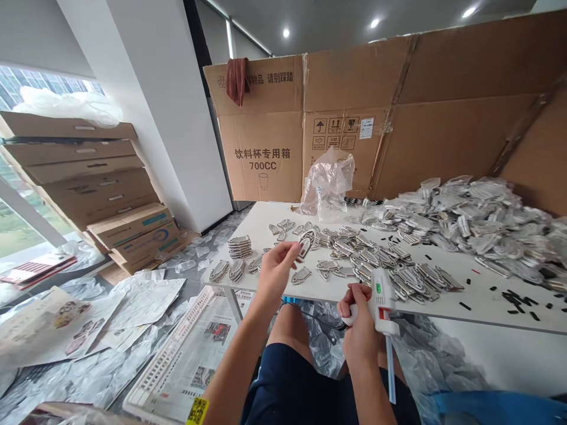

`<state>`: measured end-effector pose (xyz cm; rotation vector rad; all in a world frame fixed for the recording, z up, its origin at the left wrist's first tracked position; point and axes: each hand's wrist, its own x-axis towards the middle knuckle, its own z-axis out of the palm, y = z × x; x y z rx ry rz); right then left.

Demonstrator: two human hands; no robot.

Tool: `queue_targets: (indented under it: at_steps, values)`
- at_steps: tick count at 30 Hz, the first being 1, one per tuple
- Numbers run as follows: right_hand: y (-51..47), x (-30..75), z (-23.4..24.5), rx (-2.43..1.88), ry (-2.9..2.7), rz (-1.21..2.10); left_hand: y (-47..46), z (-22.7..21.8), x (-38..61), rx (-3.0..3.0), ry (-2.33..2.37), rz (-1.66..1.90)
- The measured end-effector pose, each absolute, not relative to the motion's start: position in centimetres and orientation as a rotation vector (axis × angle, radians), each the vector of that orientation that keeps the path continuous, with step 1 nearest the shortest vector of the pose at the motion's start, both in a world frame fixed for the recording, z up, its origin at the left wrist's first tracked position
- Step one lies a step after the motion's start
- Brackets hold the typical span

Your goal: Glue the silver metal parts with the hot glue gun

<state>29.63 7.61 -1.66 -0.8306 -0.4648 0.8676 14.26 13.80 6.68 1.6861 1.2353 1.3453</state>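
Pinched between the fingers of my left hand (280,261) is a small pointed oval metal piece (306,244), held up above the table. My right hand (361,316) is wrapped round the handle of a white glue gun (383,298), with a clear glue stick (390,369) sticking out of its back end. Many similar metal pieces lie loose on the white table (261,221) in front of me, some in a heap (376,254). A neat stack of them (240,247) stands at the left. What the nozzle points at is hidden.
Bagged pieces (469,206) are piled at the right, with small black bits (518,300) scattered nearby. A crumpled plastic bag (326,186) stands before tall cardboard (261,130). A white basket (153,369) with newspaper sits on the floor at left, beside loose plastic and stacked boxes (88,177).
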Motion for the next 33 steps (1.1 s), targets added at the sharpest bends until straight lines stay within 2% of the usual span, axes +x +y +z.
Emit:
queue_targets:
  at_steps: [4,8,12,16,20,22,26,29,33]
  values:
    - [7.1,28.8,-0.9,-0.815,-0.569,0.917,8.8,8.4,11.9,1.19,0.93,1.26]
    - [6.2,27.5,-0.2,-0.778,-0.674,1.015,6.7,9.3,10.9,1.148,0.917,1.283]
    - [5.3,26.5,0.1,-0.729,-0.838,1.098,6.2,9.6,10.4,1.357,0.989,1.388]
    - [4.8,25.9,0.1,-0.673,-0.88,1.142,5.3,9.6,10.1,1.942,1.191,1.485]
    - [4.7,25.5,-0.2,-0.656,-0.895,1.154,4.3,9.4,10.0,2.583,1.07,1.275]
    - [4.7,25.5,-0.3,-0.666,-0.866,1.15,4.2,9.3,10.1,2.676,1.017,1.142]
    - [5.0,25.7,0.0,-0.706,-0.762,1.107,4.7,9.4,10.2,2.488,1.058,1.126]
    - [5.1,26.0,0.2,-0.733,-0.772,1.083,5.0,9.8,9.9,2.225,1.16,1.341]
    - [5.0,26.2,0.1,-0.721,-0.769,1.072,4.5,10.8,8.8,1.808,1.237,1.897]
